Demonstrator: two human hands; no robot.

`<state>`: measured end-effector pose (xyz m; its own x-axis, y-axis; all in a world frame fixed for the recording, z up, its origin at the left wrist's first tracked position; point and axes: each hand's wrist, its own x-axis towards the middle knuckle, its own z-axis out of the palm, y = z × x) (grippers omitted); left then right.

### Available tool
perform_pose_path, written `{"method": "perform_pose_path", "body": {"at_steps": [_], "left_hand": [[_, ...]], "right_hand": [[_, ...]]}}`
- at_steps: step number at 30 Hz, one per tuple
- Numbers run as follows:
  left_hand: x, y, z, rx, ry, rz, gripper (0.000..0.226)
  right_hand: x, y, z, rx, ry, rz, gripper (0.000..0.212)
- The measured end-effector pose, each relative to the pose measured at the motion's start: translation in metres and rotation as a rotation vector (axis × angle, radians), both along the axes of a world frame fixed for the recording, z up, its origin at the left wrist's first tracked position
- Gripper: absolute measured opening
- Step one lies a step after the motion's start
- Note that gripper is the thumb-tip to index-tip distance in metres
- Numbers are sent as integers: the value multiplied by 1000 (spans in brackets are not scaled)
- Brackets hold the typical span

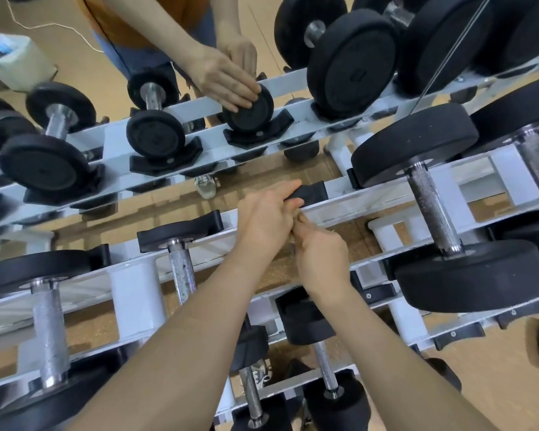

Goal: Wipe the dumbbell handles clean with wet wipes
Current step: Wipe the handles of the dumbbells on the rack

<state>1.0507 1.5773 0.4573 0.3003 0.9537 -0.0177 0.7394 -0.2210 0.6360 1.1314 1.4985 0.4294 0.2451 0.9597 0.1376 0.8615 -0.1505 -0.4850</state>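
Centrally, a small black-headed dumbbell is laid across the white rack. Its far head is gripped by the left hand, and its handle is wrapped by the right hand, fingers curled. Open gaps are left on both sides before the neighbouring dumbbells.

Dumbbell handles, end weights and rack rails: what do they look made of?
Handles: bare metal, probably steel; silvery, with a cross-hatched knurl and bright highlights.
End weights: matte black, likely a rubber or urethane coat; dull, with no sharp glare.
Rack rails: seemingly metal painted glossy white; they show soft reflections.
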Motion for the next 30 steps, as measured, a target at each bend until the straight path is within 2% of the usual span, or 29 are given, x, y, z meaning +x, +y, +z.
{"method": "perform_pose_path", "body": {"at_steps": [2, 4, 6, 9, 12, 16, 21, 24, 27, 30], "left_hand": [[6, 2, 1, 2, 90, -38, 35], [5, 0, 0, 5, 88, -83, 38], [-4, -13, -1, -22, 19, -107, 45], [-24, -62, -11, -12, -3, -51, 47], [-31, -112, -30, -84, -112, -15, 40], [-27, -147, -34, -262, -235, 24, 27], [-35, -163, -27, -239, -241, 129, 25], [-37, -167, -22, -275, -263, 145, 30], [-35, -155, -18, -372, -237, 138, 26], [-19, -127, -12, -458, -147, 110, 22]], "right_hand": [[9, -13, 3, -141, -72, 149, 39], [19, -37, 2, -387, -86, 270, 35], [29, -53, 2, -476, -26, 233, 32], [33, -41, 8, -293, 175, -12, 25], [26, -24, 16, -174, 228, -116, 22], [20, -63, 17, -256, 55, 130, 20], [19, -89, 25, -263, -217, 272, 36], [12, -94, 28, -225, -233, 326, 41], [21, -92, 31, -235, -54, 348, 38], [38, -97, 35, -277, 283, 122, 30]]}}
